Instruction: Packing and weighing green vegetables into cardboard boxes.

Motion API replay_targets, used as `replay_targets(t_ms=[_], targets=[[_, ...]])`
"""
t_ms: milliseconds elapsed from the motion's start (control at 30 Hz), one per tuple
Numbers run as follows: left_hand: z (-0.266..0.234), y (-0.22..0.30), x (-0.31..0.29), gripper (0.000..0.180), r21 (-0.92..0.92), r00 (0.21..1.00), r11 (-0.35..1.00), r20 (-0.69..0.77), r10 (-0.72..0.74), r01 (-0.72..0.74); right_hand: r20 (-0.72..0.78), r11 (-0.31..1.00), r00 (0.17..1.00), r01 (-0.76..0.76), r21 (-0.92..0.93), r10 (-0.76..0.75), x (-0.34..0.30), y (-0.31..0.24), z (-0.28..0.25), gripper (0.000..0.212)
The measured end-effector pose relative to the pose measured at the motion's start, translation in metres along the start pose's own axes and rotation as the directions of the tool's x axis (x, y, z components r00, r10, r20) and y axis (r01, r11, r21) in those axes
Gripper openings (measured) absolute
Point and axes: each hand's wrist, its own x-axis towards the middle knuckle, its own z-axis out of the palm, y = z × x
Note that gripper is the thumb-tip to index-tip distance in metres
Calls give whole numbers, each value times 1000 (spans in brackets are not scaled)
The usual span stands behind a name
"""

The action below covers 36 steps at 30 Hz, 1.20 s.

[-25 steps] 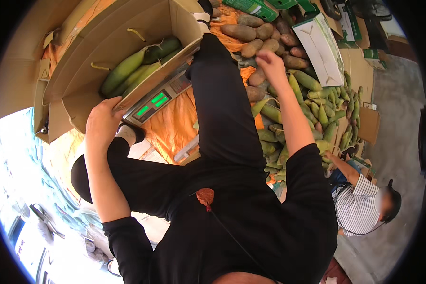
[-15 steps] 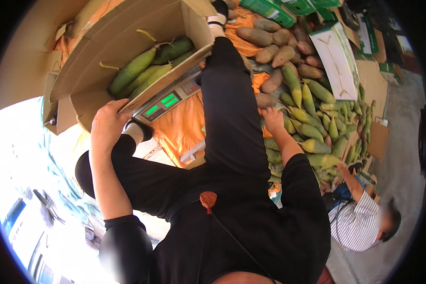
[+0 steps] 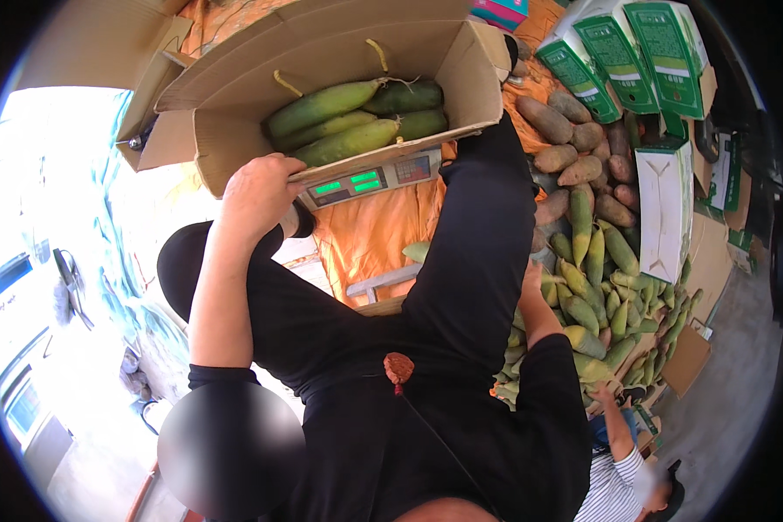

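Note:
A cardboard box (image 3: 226,130), its top spread wide, holds several long green radishes (image 3: 335,143) lying side by side. Under its near side shows a digital scale (image 3: 361,184) with lit green displays. My left hand (image 3: 257,193) grips the box's near left edge, thumb and fingers pinching the cardboard. My right hand (image 3: 533,283) reaches down beside my right thigh, at the left border of a heap of green radishes (image 3: 583,304). Its fingers are mostly hidden behind the thigh, so what they touch cannot be seen.
Brownish, soil-coloured roots (image 3: 578,165) lie beyond the green heap on an orange sheet (image 3: 357,228). Green-and-white cartons (image 3: 622,61) stand at the far right, with a white carton (image 3: 665,213) nearer. A co-worker in a striped shirt (image 3: 600,487) reaches to the heap at lower right.
My view has turned, so the box and scale appear further right and more level. My left hand stays on the box edge. My right hand has sunk lower behind the thigh.

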Motion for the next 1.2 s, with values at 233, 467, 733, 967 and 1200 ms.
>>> replay_targets(t_ms=[233,467,733,967,1200], targets=[[4,-1,1,25,3,998,998,-17,62,-62,168,881,937,-346,324,307,-57,52,-57,76],[3,-6,-8,26,25,996,996,-17,89,-88,-409,752,711,-256,607,572,-94,96,-146,63],[7,-9,-2,27,47,983,985,-72,169,-166,-918,861,278,350,370,281,-131,73,-331,56],[-2,-6,-7,25,-41,978,979,-78,195,-198,-929,920,370,375,117,-33,-128,-43,-432,43],[-2,-3,-4,28,-52,984,983,-15,175,-176,-939,828,342,518,215,29,-53,-70,-404,36]])
